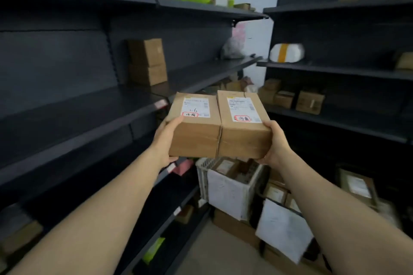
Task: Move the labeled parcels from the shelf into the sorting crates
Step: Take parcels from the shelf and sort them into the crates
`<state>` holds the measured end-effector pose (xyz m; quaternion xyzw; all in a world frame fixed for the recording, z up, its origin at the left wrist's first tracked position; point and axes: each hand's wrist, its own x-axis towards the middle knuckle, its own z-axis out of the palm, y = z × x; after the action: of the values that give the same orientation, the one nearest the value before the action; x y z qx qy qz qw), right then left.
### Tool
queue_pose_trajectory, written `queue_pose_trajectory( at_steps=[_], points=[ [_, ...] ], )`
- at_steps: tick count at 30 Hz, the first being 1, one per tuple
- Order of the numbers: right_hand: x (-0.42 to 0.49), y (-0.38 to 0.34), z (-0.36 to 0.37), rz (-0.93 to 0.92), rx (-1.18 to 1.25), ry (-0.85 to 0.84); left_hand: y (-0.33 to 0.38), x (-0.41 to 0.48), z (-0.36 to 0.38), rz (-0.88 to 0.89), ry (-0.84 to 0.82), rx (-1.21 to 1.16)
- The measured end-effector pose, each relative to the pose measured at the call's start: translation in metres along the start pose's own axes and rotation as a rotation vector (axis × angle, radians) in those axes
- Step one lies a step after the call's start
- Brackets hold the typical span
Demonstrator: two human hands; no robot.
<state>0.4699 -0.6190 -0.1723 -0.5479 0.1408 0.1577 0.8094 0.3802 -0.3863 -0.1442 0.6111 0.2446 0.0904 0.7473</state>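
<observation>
Brown left parcel (196, 134) and right parcel (244, 136), side by side: I am gripping them between left hand (164, 140) and right hand (277, 143), fingers (173, 159) curling underneath, white crate (201, 176) below.

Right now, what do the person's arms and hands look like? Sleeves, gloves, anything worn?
No sleeve shows on the left forearm or the right forearm; both are bare as far as the frame reaches. The left hand and right hand are ungloved, with no watch, ring or wristband visible.
</observation>
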Motion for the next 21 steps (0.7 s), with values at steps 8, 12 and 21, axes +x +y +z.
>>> queue_pose_trajectory(
  at_steps=[8, 12, 21],
  points=[
    [0.109, -0.039, -0.123, 0.014, -0.091, 0.166, -0.058, 0.096, 0.150, -0.050, -0.035, -0.009],
    [0.164, -0.025, -0.137, -0.013, -0.176, 0.242, -0.089, 0.154, 0.158, -0.038, 0.039, 0.078],
    [0.319, 0.018, -0.103, 0.028, -0.346, 0.357, -0.131, 0.320, 0.143, -0.170, 0.131, 0.151]
  ],
)
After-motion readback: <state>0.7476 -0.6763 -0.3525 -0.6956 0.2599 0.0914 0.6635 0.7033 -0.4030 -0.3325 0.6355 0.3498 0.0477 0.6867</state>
